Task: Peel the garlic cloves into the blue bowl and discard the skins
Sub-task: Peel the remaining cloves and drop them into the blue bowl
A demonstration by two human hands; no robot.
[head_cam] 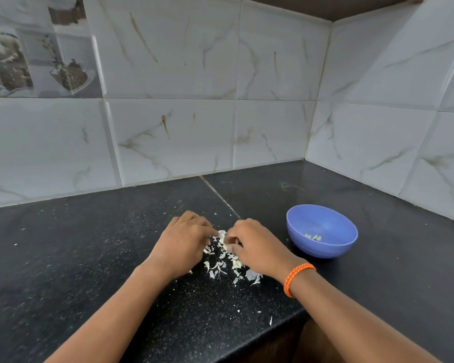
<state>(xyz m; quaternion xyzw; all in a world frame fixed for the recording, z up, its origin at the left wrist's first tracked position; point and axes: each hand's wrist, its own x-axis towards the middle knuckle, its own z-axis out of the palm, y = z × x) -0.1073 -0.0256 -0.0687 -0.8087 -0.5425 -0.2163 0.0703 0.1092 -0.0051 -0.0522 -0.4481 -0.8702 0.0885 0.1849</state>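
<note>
My left hand (184,242) and my right hand (257,247) meet over the black counter, fingertips curled together on a small white garlic clove (221,235) between them. Beneath and in front of the hands lies a scatter of white garlic skins (228,268). The blue bowl (323,218) stands to the right of my right hand, upright, with a few small pale peeled pieces (313,237) on its bottom. An orange braided band (298,277) circles my right wrist.
The black speckled counter (89,258) runs into a corner of white marbled wall tiles (273,127) behind and to the right. The counter's front edge (273,334) cuts across the lower right, with a dark cabinet below it.
</note>
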